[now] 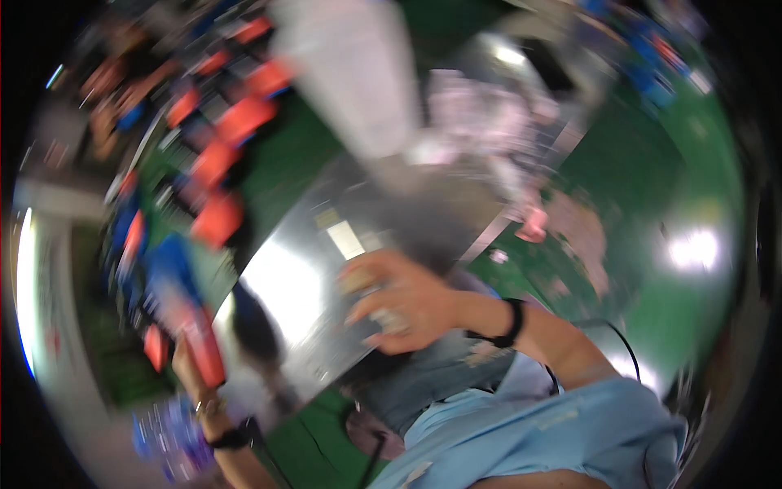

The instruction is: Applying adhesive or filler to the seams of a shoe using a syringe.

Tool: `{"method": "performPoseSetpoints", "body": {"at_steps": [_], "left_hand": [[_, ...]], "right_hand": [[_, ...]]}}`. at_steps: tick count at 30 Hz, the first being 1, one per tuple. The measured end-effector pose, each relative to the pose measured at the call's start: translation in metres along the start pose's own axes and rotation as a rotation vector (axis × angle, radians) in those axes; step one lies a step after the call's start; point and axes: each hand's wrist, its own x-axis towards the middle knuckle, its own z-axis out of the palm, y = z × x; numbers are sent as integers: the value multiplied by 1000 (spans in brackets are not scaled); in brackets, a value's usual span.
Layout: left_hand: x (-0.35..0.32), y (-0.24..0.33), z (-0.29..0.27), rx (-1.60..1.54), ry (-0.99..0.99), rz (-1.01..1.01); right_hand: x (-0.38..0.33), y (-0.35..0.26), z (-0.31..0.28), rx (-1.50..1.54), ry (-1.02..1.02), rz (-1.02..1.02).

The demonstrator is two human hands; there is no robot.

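My right hand is over the metal table, its fingers curled round a small pale thing that is too smeared to name. A black band is on that wrist. Out at the left, my left hand is against a blurred red piece with a blue part beyond it. Its fingers are mostly hidden and blurred, so whether it grips the red piece does not show. A bracelet and a dark band are on the left wrist. On the table lies a white label-like rectangle.
Red and blue bin-like shapes run in a row at the left. A whitish blurred column rises beyond the table. Pale pink wrapped things lie at the table's far end. Clear bluish bottles are by my left forearm.
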Motion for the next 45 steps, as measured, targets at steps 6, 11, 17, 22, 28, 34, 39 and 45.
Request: {"method": "performPoseSetpoints", "body": {"at_steps": [6, 11, 17, 22, 28, 34, 39, 45], "left_hand": [[-123, 21, -38, 555, -327, 126], [-192, 30, -56, 864, -355, 133], [-167, 11, -81, 779, -489, -59], [-163, 13, -114, 800, -391, 109], [-186, -29, -134, 84, -26, -576], [-168, -51, -126, -98, 78, -155], [-92, -12, -83, -39, 221, 94], [-70, 66, 46, -17, 3, 588]], "right_hand": [[1, -18, -5, -194, -25, 84], [-3, -25, 4, -150, -30, 129], [-3, -24, -4, -292, -34, 67], [-3, -28, -15, -346, 20, 81], [-13, -27, -91, -627, 230, 20], [-25, -22, -139, -624, 489, 63], [-48, -20, -139, -248, 559, 172], [-45, -37, -132, 147, 737, 299]]}}
